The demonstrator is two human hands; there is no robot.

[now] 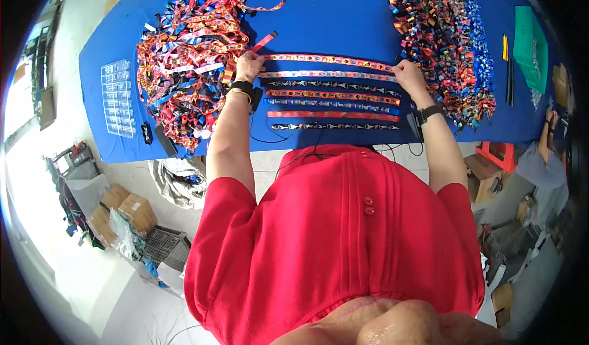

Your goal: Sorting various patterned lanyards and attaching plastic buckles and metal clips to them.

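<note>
A red and yellow patterned ribbon strap (pixel 331 60) is stretched across the blue table between my hands. My left hand (pixel 250 67) pinches its left end, and my right hand (pixel 409 77) has closed fingers at its right end. Below it lie several more straps in a row, side by side: a pale pink one (pixel 325 74), a black one (pixel 331 87), an orange one (pixel 334 97), a blue one (pixel 331 106), a red one (pixel 334 115) and another black one (pixel 334 126). Beside my left hand rises a tangled heap of straps (pixel 190 57).
A large pile of bundled colourful straps (pixel 448 44) lies right of my right hand. A clear plastic rack (pixel 118 99) rests at the table's left, a green box (pixel 527 44) at its right. Thin black cables (pixel 270 141) run along the near edge. Another person's arm (pixel 545 136) shows far right.
</note>
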